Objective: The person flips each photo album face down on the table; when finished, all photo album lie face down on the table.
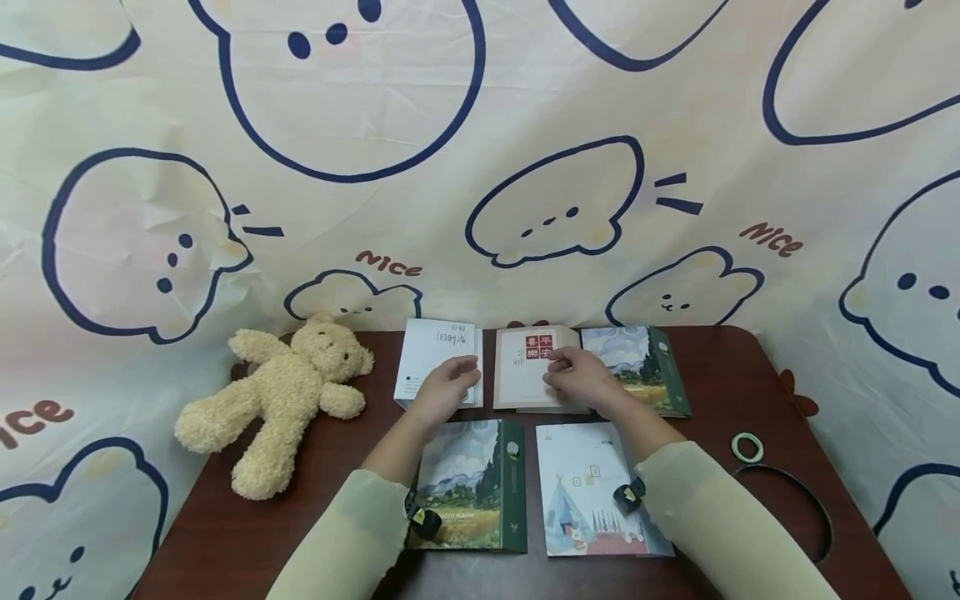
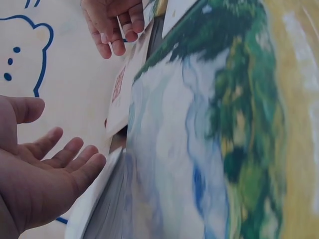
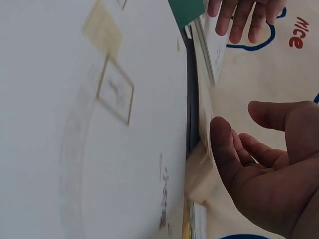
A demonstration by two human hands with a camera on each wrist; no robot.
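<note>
My left hand [image 1: 448, 383] is over the right part of a white book [image 1: 427, 350] in the back row. In the left wrist view its fingers [image 2: 75, 154] are spread and relaxed, with nothing between them. Over the right side of a beige book [image 1: 517, 375] with a red square of characters is my right hand [image 1: 587, 379]. The right wrist view shows that hand's fingers [image 3: 224, 144] loosely bent, apart from the thumb and holding nothing. Just beyond it lies a green-spined landscape album [image 1: 626, 354], partly hidden by the hand.
Nearer me lie another landscape photo album [image 1: 465, 475] and a white album with a tent drawing [image 1: 577, 492], both partly under my forearms. A plush bear [image 1: 288, 400] lies at the left. On the right are a pale green tape roll [image 1: 747, 448] and a dark thin band [image 1: 823, 512].
</note>
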